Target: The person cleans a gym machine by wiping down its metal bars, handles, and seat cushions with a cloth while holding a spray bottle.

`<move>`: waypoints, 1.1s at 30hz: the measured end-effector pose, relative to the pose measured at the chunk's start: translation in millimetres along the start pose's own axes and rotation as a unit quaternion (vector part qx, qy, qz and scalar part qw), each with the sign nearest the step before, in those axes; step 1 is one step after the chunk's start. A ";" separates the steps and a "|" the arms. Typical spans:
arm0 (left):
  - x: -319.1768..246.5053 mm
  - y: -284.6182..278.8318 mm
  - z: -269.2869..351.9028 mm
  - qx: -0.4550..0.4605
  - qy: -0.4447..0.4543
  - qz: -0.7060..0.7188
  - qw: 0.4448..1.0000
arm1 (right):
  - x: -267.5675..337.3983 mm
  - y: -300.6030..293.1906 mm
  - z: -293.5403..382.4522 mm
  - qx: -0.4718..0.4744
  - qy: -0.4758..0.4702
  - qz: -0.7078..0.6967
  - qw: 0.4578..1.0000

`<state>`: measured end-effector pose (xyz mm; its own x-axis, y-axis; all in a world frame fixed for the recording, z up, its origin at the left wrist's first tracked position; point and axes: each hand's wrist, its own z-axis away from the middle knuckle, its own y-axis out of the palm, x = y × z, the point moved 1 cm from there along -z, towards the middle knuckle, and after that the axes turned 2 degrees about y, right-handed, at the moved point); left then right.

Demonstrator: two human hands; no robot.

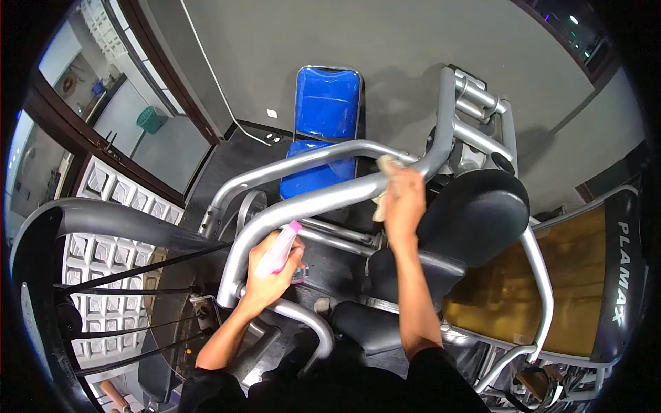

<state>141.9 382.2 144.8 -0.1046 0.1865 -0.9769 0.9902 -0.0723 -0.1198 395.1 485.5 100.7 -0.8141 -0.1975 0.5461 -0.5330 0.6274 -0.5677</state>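
My left hand is closed around a spray bottle with a pink and white head, beside the lower bend of a thick silver tube. That tube belongs to a weight machine and slopes up to the right. Against its upper part, my right hand presses a pale cloth, which shows on both sides of the tube. The hand and cloth are slightly blurred. Just right of my right hand is the machine's black padded backrest; a black seat pad lies below.
A blue folding chair stands by the grey wall beyond the tubes. Black cables run to the machine's frame at left. A brown-framed glass door is at upper left. A gold panel bearing a maker's name rises at right.
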 end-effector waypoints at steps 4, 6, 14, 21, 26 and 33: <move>18.3 -0.4 18.5 -0.082 0.038 0.019 0.996 | 95.0 35.3 43.4 0.202 -0.105 0.100 0.969; 22.8 5.8 21.9 -0.091 0.048 0.023 0.994 | 110.0 40.8 49.1 0.246 -0.125 0.056 0.960; 45.4 11.6 34.9 -0.110 0.053 -0.005 0.992 | 10.6 -13.1 -21.8 0.177 0.042 0.103 0.978; 49.1 11.7 39.0 -0.104 0.066 -0.032 0.992 | 62.9 29.5 8.7 0.227 -0.017 0.143 0.963; 52.5 9.3 42.3 -0.127 0.045 -0.009 0.991 | 141.5 60.7 56.5 0.366 -0.142 -0.010 0.920; 49.4 4.2 43.8 -0.144 0.044 0.013 0.989 | 44.6 11.9 -22.9 0.277 -0.078 0.143 0.947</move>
<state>136.9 348.2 88.3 -0.0837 0.2736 -0.9582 0.9792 0.2008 -0.0282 357.7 501.3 132.4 -0.9444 -0.2150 0.2487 -0.2902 0.1898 -0.9379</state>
